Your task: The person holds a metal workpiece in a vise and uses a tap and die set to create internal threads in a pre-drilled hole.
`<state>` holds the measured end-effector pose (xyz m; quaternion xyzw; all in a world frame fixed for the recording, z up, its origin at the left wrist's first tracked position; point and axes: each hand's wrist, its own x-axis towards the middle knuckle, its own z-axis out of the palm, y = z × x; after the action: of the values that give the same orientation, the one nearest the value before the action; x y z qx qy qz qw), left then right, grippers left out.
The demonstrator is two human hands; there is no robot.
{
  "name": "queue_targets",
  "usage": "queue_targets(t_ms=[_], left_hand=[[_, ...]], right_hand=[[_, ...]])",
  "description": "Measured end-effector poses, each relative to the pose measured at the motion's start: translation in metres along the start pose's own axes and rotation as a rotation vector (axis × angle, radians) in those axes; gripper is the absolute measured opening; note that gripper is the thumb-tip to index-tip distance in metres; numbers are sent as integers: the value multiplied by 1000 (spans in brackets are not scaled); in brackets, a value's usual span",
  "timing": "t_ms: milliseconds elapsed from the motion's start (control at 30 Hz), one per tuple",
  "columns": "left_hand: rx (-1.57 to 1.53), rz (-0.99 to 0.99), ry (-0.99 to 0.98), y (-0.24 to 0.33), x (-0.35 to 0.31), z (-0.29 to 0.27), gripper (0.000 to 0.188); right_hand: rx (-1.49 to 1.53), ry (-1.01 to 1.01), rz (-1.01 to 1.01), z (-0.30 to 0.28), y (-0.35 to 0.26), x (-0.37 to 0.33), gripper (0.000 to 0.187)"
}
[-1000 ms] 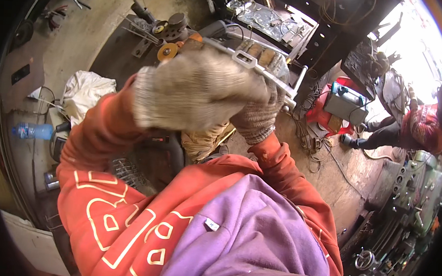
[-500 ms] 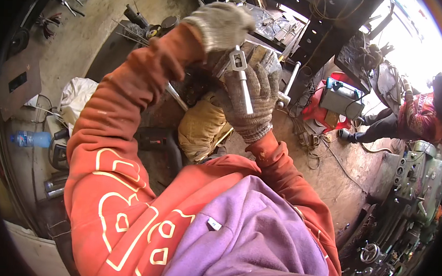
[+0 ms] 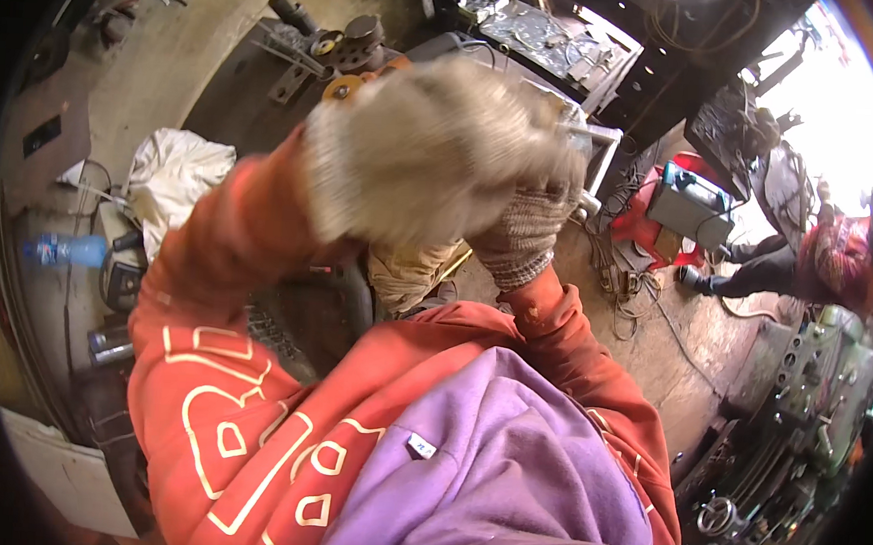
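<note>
My left hand (image 3: 413,158), in a pale knitted glove, is raised close in front of me and smeared by motion. It covers most of my right hand (image 3: 525,240), which wears a darker, soiled glove just behind it. The right hand's fingers are hidden, as is the silver slotted wrench that earlier lay across that hand. Beside the right hand, a silver metal bar (image 3: 600,171) sticks out past the gloves. Tan fabric (image 3: 407,276) bunches up below both hands.
A grey machine box (image 3: 691,212) sits on a red support at right, with loose cables beside it. Beyond, a person (image 3: 838,249) bends low. A green lathe (image 3: 821,372) stands lower right. At left are a white cloth (image 3: 177,172) and a plastic bottle (image 3: 70,249).
My left hand has swept down and closer, now blocking the silver wrench and most of the right hand. The surroundings have shifted slightly in the picture.
</note>
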<state>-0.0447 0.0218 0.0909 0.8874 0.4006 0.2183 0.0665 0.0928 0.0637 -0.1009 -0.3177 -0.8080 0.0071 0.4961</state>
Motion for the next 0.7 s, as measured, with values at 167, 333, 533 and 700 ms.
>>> queue_targets(t_ms=[167,333,533,700], left_hand=[[207,-137,65,-50,34,29,36],[323,-493,-57,-65,67,32,44],[583,-349,-108,-117,18,22,40],[734,132,-55,-72,20,-1,50]], right_hand=[[-46,-80,-125,-6,4,-1,73],[-141,-97,-125,-6,6,-5,65],[-167,-106,-106,-10,7,-1,61],[-60,-53,-70,-5,2,0,59]])
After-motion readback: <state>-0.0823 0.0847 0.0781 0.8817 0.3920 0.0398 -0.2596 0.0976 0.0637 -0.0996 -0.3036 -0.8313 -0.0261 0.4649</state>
